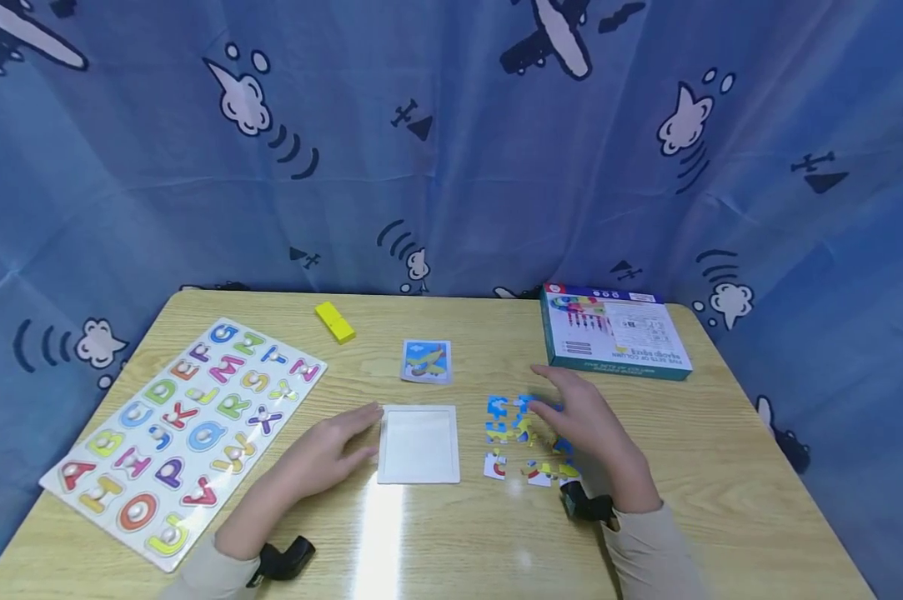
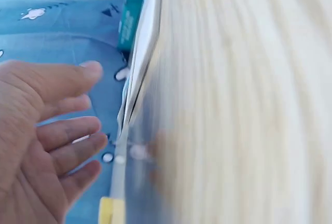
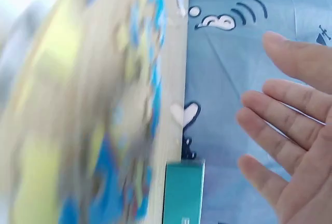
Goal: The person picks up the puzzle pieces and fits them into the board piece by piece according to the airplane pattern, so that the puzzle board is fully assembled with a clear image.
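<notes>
A white square puzzle tray (image 1: 418, 445) lies in the middle of the table. My left hand (image 1: 329, 450) is at the tray's left edge, fingers extended and holding nothing; whether the fingertips touch it I cannot tell. In the left wrist view, that hand (image 2: 57, 125) shows its spread fingers and bare palm. Loose jigsaw pieces (image 1: 499, 433) in blue, yellow and white lie right of the tray. Over their right side hovers my right hand (image 1: 589, 421), covering some of them. The right wrist view shows this hand (image 3: 295, 115) with spread fingers and nothing in it.
A small airplane picture card (image 1: 426, 362) lies behind the tray. Farther back is a yellow block (image 1: 335, 322). An alphabet board (image 1: 188, 433) with knobbed letters covers the left side. At the back right stands a flat boxed game (image 1: 616, 331), before a blue patterned curtain (image 1: 451, 167).
</notes>
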`<state>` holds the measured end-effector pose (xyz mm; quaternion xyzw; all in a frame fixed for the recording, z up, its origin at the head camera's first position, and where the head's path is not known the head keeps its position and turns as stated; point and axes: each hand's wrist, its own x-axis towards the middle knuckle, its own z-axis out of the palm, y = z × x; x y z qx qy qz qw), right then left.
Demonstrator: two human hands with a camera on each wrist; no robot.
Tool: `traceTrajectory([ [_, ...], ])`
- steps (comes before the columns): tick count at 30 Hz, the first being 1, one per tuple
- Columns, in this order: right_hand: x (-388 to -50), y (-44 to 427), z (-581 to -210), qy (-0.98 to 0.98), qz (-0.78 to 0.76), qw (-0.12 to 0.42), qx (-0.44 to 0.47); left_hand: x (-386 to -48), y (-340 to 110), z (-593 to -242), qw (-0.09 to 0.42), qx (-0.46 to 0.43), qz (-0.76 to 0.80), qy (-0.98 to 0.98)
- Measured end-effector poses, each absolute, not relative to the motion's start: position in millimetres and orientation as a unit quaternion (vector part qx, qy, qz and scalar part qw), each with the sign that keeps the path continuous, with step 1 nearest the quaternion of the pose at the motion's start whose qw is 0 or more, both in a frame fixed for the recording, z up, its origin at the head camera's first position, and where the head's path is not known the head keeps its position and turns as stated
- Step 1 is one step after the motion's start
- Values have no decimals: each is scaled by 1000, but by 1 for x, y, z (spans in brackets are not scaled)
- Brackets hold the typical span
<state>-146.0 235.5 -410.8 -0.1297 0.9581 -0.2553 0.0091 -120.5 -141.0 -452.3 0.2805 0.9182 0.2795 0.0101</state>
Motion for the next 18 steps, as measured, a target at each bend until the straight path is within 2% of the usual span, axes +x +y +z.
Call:
traceTrajectory([
  [3,-152,225,-412,949,-284,25,-132,-121,-137,-460,37,273,325,905],
  [13,-164,201,-426,940,-298,64,-151,-124,-137,-478,19,276,391,878],
  [18,-164,198,-433,948,-276,79,-136,-124,-139,-482,37,286,376,881],
])
